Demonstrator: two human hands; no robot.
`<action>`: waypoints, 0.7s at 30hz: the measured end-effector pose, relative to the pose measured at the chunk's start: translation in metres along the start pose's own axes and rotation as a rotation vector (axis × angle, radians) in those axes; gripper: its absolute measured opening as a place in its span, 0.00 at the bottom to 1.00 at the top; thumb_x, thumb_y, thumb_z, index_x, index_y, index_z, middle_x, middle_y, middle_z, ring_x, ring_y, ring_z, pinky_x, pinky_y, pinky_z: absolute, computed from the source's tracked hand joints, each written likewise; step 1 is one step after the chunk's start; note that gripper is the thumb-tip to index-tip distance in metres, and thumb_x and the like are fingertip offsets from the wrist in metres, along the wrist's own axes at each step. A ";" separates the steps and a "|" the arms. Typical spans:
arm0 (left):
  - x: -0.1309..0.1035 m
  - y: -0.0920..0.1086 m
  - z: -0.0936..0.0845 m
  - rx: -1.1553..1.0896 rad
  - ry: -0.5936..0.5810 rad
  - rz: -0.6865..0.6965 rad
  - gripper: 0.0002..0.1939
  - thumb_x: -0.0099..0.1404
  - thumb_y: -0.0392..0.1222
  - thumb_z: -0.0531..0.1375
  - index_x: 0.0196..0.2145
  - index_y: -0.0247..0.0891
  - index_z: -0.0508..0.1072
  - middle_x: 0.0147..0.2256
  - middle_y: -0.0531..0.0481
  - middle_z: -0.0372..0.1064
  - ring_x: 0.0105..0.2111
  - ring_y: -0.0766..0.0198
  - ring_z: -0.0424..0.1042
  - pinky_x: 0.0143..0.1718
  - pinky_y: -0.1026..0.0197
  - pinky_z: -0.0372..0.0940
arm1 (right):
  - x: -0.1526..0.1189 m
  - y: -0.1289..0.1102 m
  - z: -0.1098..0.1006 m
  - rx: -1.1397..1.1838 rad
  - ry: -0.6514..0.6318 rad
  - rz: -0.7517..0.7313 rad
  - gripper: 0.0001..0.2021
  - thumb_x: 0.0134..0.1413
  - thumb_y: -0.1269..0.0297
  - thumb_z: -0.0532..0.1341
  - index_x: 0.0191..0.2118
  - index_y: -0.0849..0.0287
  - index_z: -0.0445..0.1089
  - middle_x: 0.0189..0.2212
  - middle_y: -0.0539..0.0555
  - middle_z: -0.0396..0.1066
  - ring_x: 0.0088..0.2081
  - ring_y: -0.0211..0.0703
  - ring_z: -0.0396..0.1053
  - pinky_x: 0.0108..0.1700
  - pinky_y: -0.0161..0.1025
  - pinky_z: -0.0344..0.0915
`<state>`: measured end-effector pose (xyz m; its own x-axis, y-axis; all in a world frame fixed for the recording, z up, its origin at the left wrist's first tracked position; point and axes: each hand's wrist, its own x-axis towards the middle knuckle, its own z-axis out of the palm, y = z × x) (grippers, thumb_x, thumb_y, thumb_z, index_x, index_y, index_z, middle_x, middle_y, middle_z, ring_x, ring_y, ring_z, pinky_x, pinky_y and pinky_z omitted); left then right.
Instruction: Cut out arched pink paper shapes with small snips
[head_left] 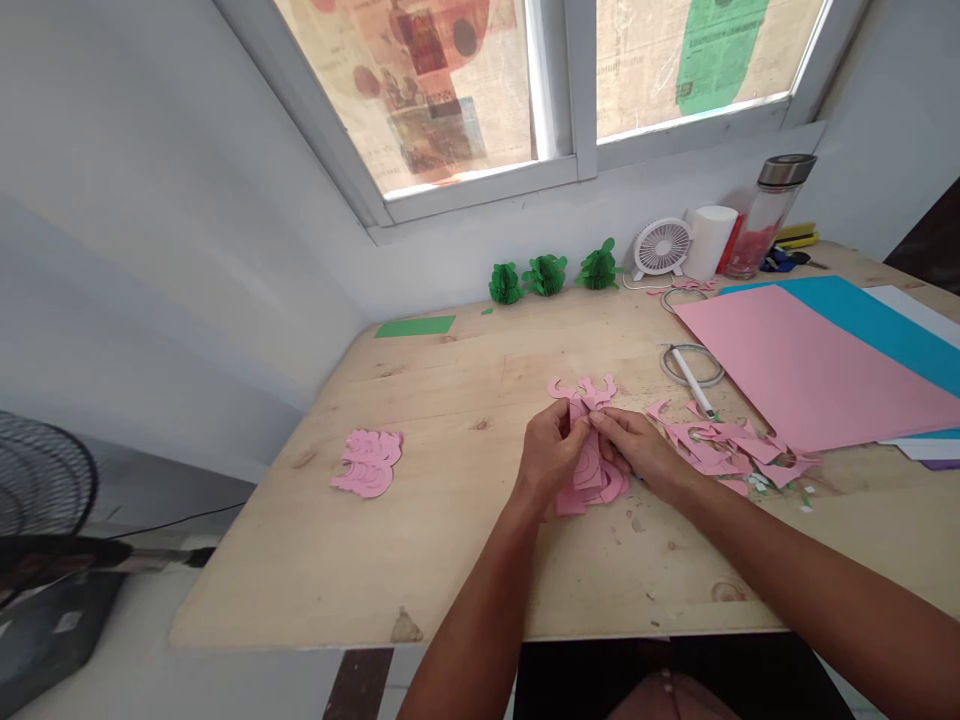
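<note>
With both hands [596, 440] together, fingertips pinching the pink paper cutouts [589, 462], an uneven pull could tear their narrow curved strips.

A small round white desk fan [662, 247] stood near the wall, with a plain white cylinder [710, 243] just to its right. Beyond the cylinder stood a clear glass bottle with a metallic lid [766, 220] and reddish contents. Left of the desk fan sat three dark green layered-paper figures [546, 275] in a row, and farther left a flat light green paper strip [415, 327] lay on the surface. Above the desk fan was a grey-framed window [581, 90] covered with printed paper. Well apart, at the lower left, stood a large black-caged fan [45, 475].
</note>
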<state>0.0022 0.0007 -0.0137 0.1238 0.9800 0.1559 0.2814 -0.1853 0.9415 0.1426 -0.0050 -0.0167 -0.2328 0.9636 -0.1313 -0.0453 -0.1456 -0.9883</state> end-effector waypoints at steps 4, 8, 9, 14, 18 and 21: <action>0.000 0.000 0.000 -0.010 0.004 -0.006 0.11 0.58 0.46 0.57 0.23 0.37 0.65 0.21 0.55 0.58 0.23 0.69 0.58 0.24 0.66 0.54 | 0.001 0.001 0.000 0.009 -0.002 0.000 0.17 0.50 0.51 0.60 0.21 0.59 0.62 0.12 0.44 0.58 0.13 0.30 0.51 0.15 0.30 0.46; 0.001 -0.001 0.000 -0.012 0.004 -0.006 0.11 0.58 0.46 0.57 0.23 0.37 0.65 0.21 0.55 0.58 0.23 0.69 0.58 0.24 0.66 0.54 | 0.001 0.001 0.000 0.008 0.000 -0.001 0.18 0.50 0.51 0.60 0.21 0.59 0.62 0.12 0.44 0.58 0.13 0.30 0.51 0.15 0.31 0.45; 0.001 -0.001 0.000 -0.011 0.003 -0.004 0.11 0.58 0.46 0.57 0.23 0.37 0.65 0.21 0.55 0.58 0.22 0.69 0.58 0.24 0.66 0.54 | 0.001 0.001 0.000 0.005 0.004 -0.002 0.18 0.50 0.50 0.60 0.21 0.59 0.61 0.12 0.44 0.58 0.13 0.30 0.51 0.15 0.31 0.45; 0.001 -0.001 0.000 -0.009 0.003 -0.005 0.11 0.58 0.46 0.57 0.23 0.37 0.65 0.20 0.56 0.58 0.22 0.69 0.58 0.24 0.66 0.54 | 0.000 0.000 0.001 -0.013 0.007 0.003 0.18 0.50 0.50 0.59 0.21 0.59 0.62 0.12 0.44 0.57 0.13 0.30 0.50 0.15 0.31 0.45; 0.001 -0.001 0.001 -0.003 0.006 -0.006 0.11 0.58 0.45 0.57 0.23 0.37 0.65 0.21 0.56 0.58 0.23 0.69 0.58 0.24 0.66 0.54 | 0.000 0.000 0.001 -0.010 0.003 -0.006 0.18 0.50 0.50 0.59 0.21 0.59 0.61 0.12 0.44 0.57 0.13 0.30 0.51 0.15 0.30 0.46; 0.001 -0.001 0.000 0.000 0.005 -0.006 0.11 0.58 0.45 0.57 0.23 0.37 0.65 0.21 0.56 0.58 0.23 0.69 0.58 0.24 0.66 0.54 | 0.000 0.001 0.000 -0.010 0.003 -0.006 0.18 0.50 0.49 0.59 0.21 0.59 0.61 0.12 0.44 0.57 0.13 0.30 0.50 0.15 0.30 0.46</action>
<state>0.0024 0.0019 -0.0144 0.1177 0.9815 0.1513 0.2823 -0.1791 0.9424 0.1423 -0.0049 -0.0175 -0.2292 0.9652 -0.1256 -0.0370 -0.1376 -0.9898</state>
